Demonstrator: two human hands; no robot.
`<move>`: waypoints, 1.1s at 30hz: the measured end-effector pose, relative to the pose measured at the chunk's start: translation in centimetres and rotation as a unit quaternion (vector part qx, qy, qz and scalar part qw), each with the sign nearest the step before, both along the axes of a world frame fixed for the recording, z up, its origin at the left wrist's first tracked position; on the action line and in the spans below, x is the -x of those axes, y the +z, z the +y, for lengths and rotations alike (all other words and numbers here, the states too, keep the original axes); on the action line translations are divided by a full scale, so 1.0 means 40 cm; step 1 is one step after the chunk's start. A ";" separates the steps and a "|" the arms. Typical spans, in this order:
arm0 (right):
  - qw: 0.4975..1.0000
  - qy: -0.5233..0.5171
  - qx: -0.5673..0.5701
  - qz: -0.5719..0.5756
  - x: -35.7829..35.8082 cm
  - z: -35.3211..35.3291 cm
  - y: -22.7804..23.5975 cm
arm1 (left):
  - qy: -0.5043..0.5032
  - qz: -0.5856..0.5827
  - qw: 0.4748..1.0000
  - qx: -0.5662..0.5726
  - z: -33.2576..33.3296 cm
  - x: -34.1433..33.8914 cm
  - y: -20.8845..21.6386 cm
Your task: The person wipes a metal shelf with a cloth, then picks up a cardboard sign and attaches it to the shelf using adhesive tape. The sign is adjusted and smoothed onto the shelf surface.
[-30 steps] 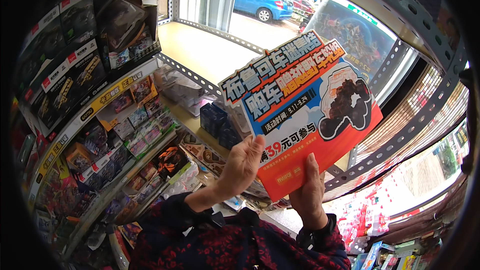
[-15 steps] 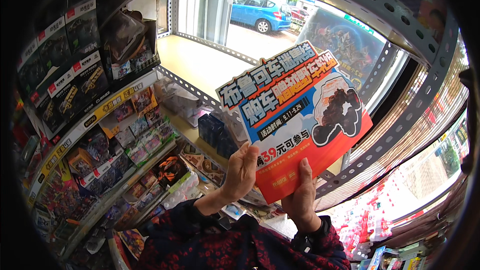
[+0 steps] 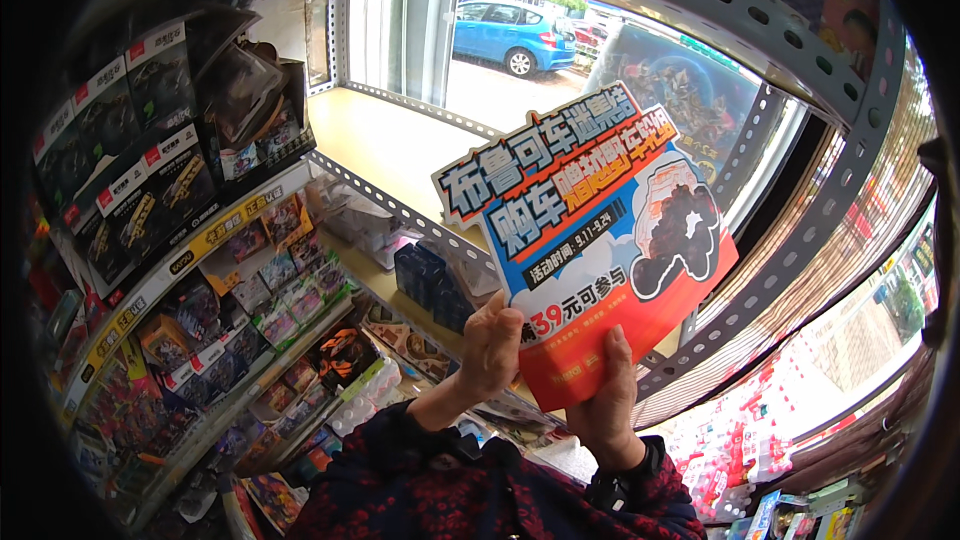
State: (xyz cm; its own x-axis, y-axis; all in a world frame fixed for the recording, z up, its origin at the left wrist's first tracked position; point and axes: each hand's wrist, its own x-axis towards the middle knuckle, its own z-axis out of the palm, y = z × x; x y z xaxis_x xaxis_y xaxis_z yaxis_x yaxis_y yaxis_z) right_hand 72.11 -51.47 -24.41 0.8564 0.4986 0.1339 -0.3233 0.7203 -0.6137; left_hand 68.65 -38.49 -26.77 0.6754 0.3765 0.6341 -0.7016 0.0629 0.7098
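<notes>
A die-cut cardboard promotional sign (image 3: 660, 310), blue at the top and red at the bottom with bold lettering and a dark cartoon figure, is held up tilted in front of me. My left hand (image 3: 492, 348) is closed on its lower left edge, the fingers mostly behind the card. Gripping the bottom edge, my right hand (image 3: 606, 405) has its thumb flat on the red front. The fingers behind the card are hidden. Behind the sign is a pale shelf (image 3: 370, 130) in a perforated grey metal frame.
Packed shelves at left hold black boxes (image 3: 115, 180) and colourful card packs (image 3: 290, 290). Dark blue boxes (image 3: 430, 280) stand on a lower shelf beside my left hand. A perforated metal upright (image 3: 850, 190) curves down the right. Through the window a blue car (image 3: 515, 35) shows.
The sign tips slightly and its right side has come a little to the left. Both hands stay on it. The background has shifted slightly left with my head.
</notes>
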 end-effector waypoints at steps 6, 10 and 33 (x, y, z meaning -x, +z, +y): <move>0.977 -0.103 0.108 -0.153 -0.037 -0.036 0.006 | 0.045 0.055 0.969 -0.238 0.047 0.011 0.036; 0.860 -0.233 0.266 -0.368 -0.071 -0.025 -0.015 | -0.069 0.162 0.980 -0.097 0.065 0.019 0.038; 0.898 -0.166 0.229 -0.338 -0.070 -0.002 -0.019 | -0.151 0.092 0.936 0.304 0.001 0.015 0.063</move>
